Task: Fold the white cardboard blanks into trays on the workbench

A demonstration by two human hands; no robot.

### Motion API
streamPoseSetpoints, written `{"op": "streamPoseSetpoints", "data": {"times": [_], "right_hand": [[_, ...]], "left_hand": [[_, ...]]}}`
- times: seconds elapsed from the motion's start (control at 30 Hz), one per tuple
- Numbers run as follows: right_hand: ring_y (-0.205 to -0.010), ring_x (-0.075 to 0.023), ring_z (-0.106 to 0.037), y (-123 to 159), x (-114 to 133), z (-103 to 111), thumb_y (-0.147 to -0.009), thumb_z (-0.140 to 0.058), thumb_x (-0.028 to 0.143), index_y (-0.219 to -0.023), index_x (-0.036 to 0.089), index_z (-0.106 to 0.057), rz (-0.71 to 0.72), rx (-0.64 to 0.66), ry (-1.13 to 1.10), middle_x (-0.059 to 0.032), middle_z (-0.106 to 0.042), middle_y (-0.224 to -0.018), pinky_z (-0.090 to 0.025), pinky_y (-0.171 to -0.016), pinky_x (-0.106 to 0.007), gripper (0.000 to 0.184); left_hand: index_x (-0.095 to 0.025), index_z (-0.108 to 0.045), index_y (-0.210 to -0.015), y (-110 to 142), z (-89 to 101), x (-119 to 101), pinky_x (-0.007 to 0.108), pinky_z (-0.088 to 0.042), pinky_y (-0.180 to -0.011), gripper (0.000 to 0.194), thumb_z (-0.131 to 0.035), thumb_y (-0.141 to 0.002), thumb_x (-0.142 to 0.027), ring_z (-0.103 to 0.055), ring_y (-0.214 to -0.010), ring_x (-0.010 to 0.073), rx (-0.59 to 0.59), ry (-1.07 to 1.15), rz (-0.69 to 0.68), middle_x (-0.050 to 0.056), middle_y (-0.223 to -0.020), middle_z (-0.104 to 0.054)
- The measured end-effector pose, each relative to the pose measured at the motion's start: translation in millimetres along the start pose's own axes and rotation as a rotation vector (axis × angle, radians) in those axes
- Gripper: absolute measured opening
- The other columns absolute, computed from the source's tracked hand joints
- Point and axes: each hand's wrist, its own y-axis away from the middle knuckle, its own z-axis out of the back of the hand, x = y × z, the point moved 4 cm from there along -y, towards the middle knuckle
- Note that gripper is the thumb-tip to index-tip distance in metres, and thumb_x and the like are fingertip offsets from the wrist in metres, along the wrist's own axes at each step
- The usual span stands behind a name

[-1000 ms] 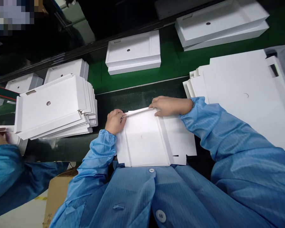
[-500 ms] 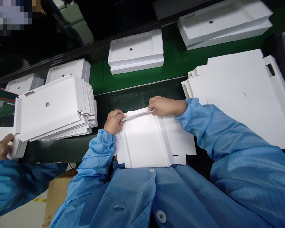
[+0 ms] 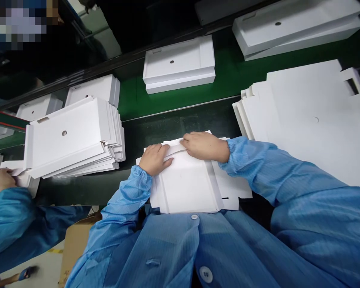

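White cardboard blank (image 3: 187,186) lies long axis left-right, far flap (image 3: 177,148) raised; left hand (image 3: 154,159), right hand (image 3: 204,146) half-curled over it, grip closure can't tell.

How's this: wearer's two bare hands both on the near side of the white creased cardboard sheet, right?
Wrong side: the head view shows the bare left hand and bare right hand on the far side of the white creased cardboard sheet. Rest holds.

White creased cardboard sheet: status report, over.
Left hand and right hand on far flap of white creased cardboard sheet. Flap partly folded. White cardboard stacks on both sides.
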Motion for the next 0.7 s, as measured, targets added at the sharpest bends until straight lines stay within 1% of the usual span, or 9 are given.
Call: {"op": "streamPoseSetpoints", "data": {"times": [0.03, 0.07, 0.2, 0.3, 0.4, 0.5, 0.6, 0.7], "right_hand": [[-0.091, -0.0244, -0.059, 0, 0, 0, -0.094, -0.045, 0.015, -0.115, 0.01, -0.069, 0.001, -0.003, -0.005, -0.0151, -0.067, -0.107, -0.036, -0.069, -0.033, 0.031], [-0.092, -0.0243, -0.059, -1, 0, -1, -0.095, -0.045, 0.014, -0.117, 0.011, -0.067, 0.013, -0.001, -0.004, -0.0146, -0.067, -0.107, -0.037, -0.07, -0.033, 0.032], [-0.098, -0.0252, -0.058, -3, 7, -3, -0.094, -0.044, 0.011, -0.102, 0.009, -0.07, 0.094, 0.045, 0.015, -0.0156, -0.065, -0.105, -0.038, -0.073, -0.034, 0.028], [-0.1, -0.0251, -0.058, -6, 9, -2, -0.091, -0.046, 0.009, -0.1, 0.009, -0.07, 0.105, 0.116, -0.005, -0.0154, -0.065, -0.107, -0.039, -0.074, -0.034, 0.026], [-0.098, -0.025, -0.059, -7, 8, -1, -0.091, -0.048, 0.011, -0.102, 0.01, -0.07, 0.115, 0.154, -0.007, -0.0142, -0.066, -0.107, -0.04, -0.073, -0.033, 0.025], [-0.095, -0.0248, -0.06, -7, 6, 0, -0.094, -0.045, 0.011, -0.103, 0.01, -0.07, 0.107, 0.1, 0.019, -0.0152, -0.066, -0.105, -0.041, -0.072, -0.033, 0.027], [-0.095, -0.0258, -0.061, -9, 5, 0, -0.096, -0.043, 0.012, -0.102, 0.01, -0.07, 0.102, 0.057, 0.038, -0.0159, -0.067, -0.103, -0.042, -0.071, -0.033, 0.028], [-0.096, -0.0263, -0.062, -12, 4, 1, -0.095, -0.046, 0.012, -0.102, 0.011, -0.071, 0.098, 0.065, 0.023, -0.0149, -0.068, -0.102, -0.042, -0.071, -0.033, 0.026]], "left_hand": [[-0.015, -0.059, -0.131, 0, -0.3, -2, 0.043, -0.043, -0.09, 0.051, -0.054, -0.094, -0.049, -0.057, -0.101, 0.0295, -0.001, -0.017, 0.003, 0.013, -0.11, -0.063], [-0.015, -0.058, -0.134, 0, -0.7, -5, 0.043, -0.043, -0.09, 0.052, -0.054, -0.094, -0.049, -0.056, -0.102, 0.0301, 0.003, -0.034, 0.007, 0.014, -0.11, -0.062], [-0.011, -0.06, -0.13, -1, -3.9, -17, 0.044, -0.041, -0.094, 0.054, -0.057, -0.093, -0.05, -0.054, -0.105, 0.0319, 0.031, -0.054, -0.002, 0.016, -0.111, -0.06], [-0.006, -0.061, -0.127, -4, -5.7, -23, 0.044, -0.042, -0.095, 0.054, -0.058, -0.092, -0.047, -0.054, -0.105, 0.0317, 0.058, -0.062, -0.026, 0.017, -0.11, -0.059], [-0.006, -0.063, -0.122, -7, -6.3, -22, 0.043, -0.044, -0.092, 0.051, -0.058, -0.092, -0.046, -0.055, -0.1, 0.0303, 0.086, -0.074, -0.054, 0.016, -0.106, -0.06], [-0.008, -0.063, -0.124, -7, -4.9, -16, 0.042, -0.045, -0.092, 0.042, -0.058, -0.092, -0.035, -0.056, -0.1, 0.0289, 0.055, -0.084, -0.071, 0.014, -0.106, -0.061], [-0.013, -0.063, -0.127, -5, -3.1, -8, 0.04, -0.045, -0.09, 0.035, -0.05, -0.095, -0.02, -0.057, -0.098, 0.0257, 0.0, -0.105, -0.059, 0.013, -0.108, -0.063], [-0.018, -0.064, -0.126, -5, -1.7, -6, 0.039, -0.046, -0.085, 0.034, -0.044, -0.098, -0.016, -0.058, -0.093, 0.0235, -0.009, -0.125, -0.051, 0.011, -0.105, -0.065]]}}
